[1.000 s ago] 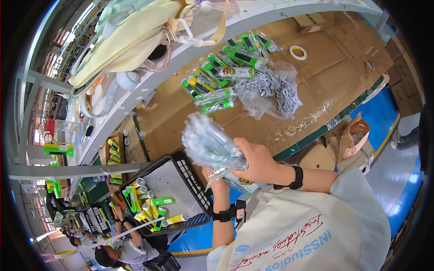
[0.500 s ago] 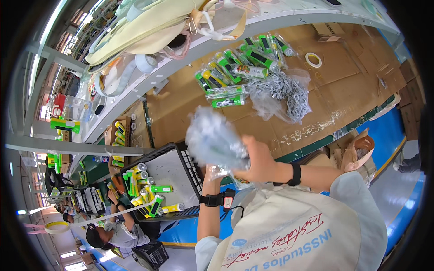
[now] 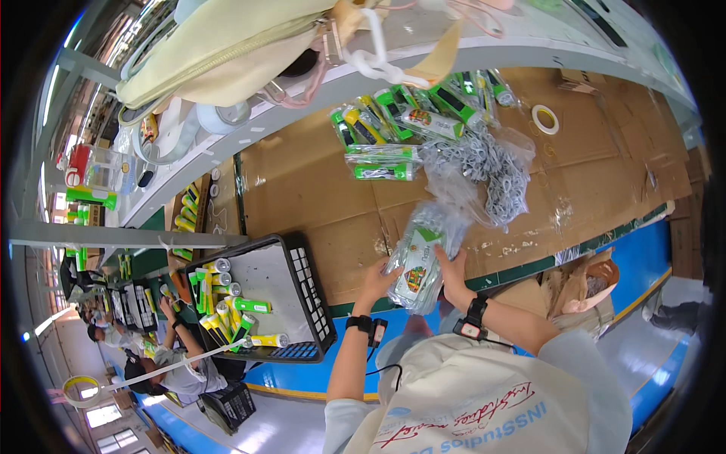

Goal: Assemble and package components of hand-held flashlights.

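A bundle of clear plastic bags (image 3: 417, 261) with a green and white printed panel lies at the table's near edge, between my two hands. My left hand (image 3: 376, 283) grips its left side, and the fingers are partly hidden by the plastic. On the right side my right hand (image 3: 454, 278) presses against it, thumb towards the printed face. Just beyond the bundle, a clear bag spills a heap of grey cord loops (image 3: 495, 170). Behind and left of the heap lie several green and yellow flashlight-like cylinders (image 3: 384, 171) in clear wrappers.
To the left stands a black crate (image 3: 327, 325) with unwrapped green and yellow cylinders (image 3: 249, 306). A tape roll (image 3: 544, 119) lies on the cardboard-covered table (image 3: 597, 181). A grey shelf (image 3: 484, 57) with a cream bag (image 3: 227, 57) overhangs the back. Co-workers sit at far left.
The bundle, raised and blurred before, has come down to the table edge with its printed face up. My left hand now shows at its left side. The view has shifted slightly.
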{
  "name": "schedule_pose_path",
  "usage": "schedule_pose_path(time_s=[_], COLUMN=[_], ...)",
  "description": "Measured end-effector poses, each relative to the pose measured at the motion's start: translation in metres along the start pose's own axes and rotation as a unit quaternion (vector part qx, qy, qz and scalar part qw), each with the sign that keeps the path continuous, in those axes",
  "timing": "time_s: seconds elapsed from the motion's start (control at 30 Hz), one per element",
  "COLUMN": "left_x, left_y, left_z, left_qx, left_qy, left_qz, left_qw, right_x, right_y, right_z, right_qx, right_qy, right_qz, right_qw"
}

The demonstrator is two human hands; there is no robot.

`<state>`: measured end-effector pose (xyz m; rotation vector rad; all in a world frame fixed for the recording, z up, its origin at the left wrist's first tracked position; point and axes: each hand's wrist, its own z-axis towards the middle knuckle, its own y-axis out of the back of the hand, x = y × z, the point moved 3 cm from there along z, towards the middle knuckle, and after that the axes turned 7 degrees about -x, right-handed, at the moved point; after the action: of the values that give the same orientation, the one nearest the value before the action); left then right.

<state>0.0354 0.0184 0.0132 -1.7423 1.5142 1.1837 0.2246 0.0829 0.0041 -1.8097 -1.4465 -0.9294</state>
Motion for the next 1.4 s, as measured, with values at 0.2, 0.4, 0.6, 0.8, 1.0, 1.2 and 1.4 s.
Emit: schedule_pose_path(time_s=[0.2, 0.4, 0.6, 0.8, 1.0, 1.2, 1.4], left_x=[-0.019, -0.051, 0.031, 0.113, 0.114, 0.148, 0.18], left_y=[0.005, 0.051, 0.177, 0.272, 0.365, 0.423, 0.443], left_z=[0.017, -0.071, -0.199, -0.24, -0.208, -0.184, -0.17], left_qx=[-0.25, -0.338, -0.508, -0.509, -0.502, -0.367, -0.337], left_qy=[-0.19, -0.205, 0.007, 0.091, 0.001, 0.114, 0.102], left_qz=[0.28, 0.218, 0.097, 0.175, 0.425, 0.583, 0.657], left_qw=[0.907, 0.892, 0.856, 0.838, 0.753, 0.716, 0.667], right_x=[-0.039, 0.028, 0.049, 0.079, 0.103, 0.171, 0.129], right_y=[0.024, 0.037, 0.003, -0.094, -0.184, -0.267, -0.313], right_z=[0.01, 0.002, -0.015, -0.093, -0.165, -0.255, -0.284], right_qx=[0.271, 0.499, 0.536, 0.503, 0.488, 0.481, 0.703], right_qy=[-0.298, -0.304, -0.115, 0.293, 0.412, 0.467, 0.391], right_qz=[-0.142, -0.345, -0.419, -0.42, -0.358, -0.244, -0.395], right_qw=[0.904, 0.734, 0.724, 0.697, 0.681, 0.701, 0.443])
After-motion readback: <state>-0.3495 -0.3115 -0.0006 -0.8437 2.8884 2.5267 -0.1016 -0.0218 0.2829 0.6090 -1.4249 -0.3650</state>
